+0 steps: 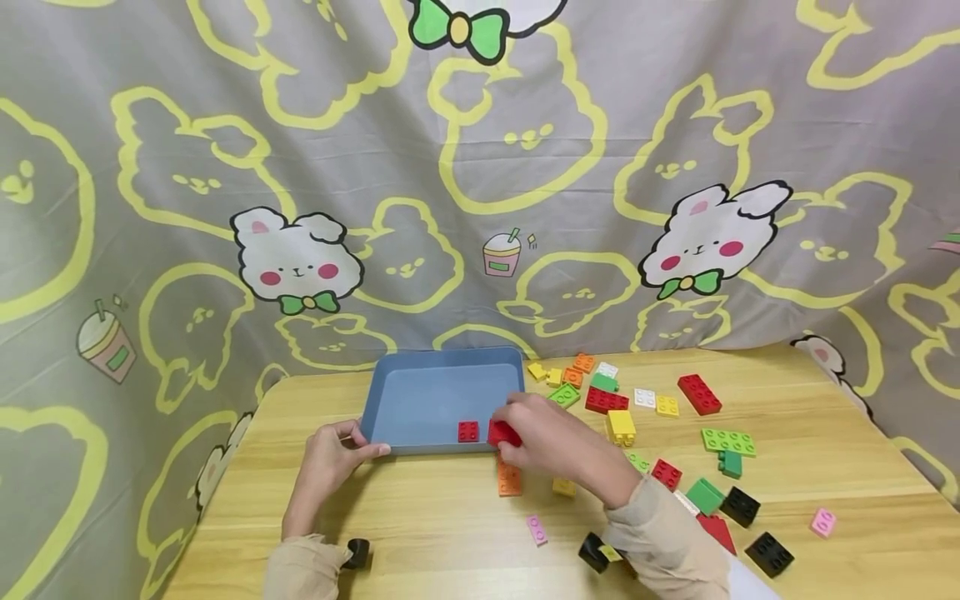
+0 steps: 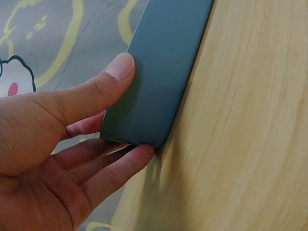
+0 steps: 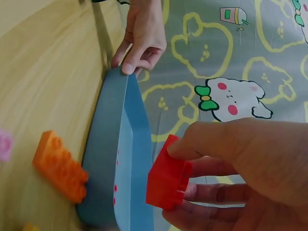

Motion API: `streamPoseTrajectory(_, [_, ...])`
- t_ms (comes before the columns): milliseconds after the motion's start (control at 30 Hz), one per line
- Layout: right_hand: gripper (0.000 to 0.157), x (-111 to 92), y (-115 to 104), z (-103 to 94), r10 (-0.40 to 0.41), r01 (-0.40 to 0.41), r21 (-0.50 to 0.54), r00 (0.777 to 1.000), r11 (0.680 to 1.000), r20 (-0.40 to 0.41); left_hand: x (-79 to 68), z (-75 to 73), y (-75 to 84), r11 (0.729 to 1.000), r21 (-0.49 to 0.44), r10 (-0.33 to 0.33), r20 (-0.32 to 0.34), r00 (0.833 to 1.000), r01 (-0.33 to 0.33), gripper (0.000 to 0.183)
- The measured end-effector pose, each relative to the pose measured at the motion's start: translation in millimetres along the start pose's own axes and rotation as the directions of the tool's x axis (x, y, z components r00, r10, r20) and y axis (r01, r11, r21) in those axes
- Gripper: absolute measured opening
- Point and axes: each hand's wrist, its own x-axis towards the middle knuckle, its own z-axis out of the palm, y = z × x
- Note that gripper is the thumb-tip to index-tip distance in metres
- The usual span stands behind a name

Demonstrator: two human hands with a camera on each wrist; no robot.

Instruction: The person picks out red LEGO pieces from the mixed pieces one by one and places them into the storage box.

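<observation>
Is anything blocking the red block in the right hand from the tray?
Nothing visible does: the right hand holds the red block at the near-right corner of the tray; another red block inside leaves room.

From above, a hand could pass over the wide bare floor of the tray (image 1: 431, 400), behind the small red brick (image 1: 468, 431). The left hand (image 1: 335, 450) and the right hand (image 1: 536, 429) with a red block (image 1: 501, 433) obstruct its front corners. Before it, bare desk (image 1: 438, 521) gives passage until the orange brick (image 1: 509, 481); rightward, scattered bricks (image 1: 699, 394) leave only narrow gaps.
</observation>
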Motion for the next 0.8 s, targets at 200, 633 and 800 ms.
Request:
streamPoseTrajectory(200, [0.013,28,-7,8.7,-0.029,0.029,-0.033,1.0,0.999,-0.007,-0.9,0.0,-0.4,1.0,0.0,-0.001,0.003,1.0,0.001,0.039])
streamPoseTrajectory(633, [0.016,79,-6,51.7,-0.092,0.09,-0.045,0.995,0.995,-0.035,-1.7,1.6,-2.1,1.0,-0.02,0.012,0.01,1.0,-0.012,0.04])
streamPoseTrajectory(800, [0.011,93,-7,64.1,-0.105,0.105,-0.027,0.995,0.994,-0.002,-1.9,1.5,-1.8,1.0,-0.02,0.007,0.002,1.0,-0.007,0.041])
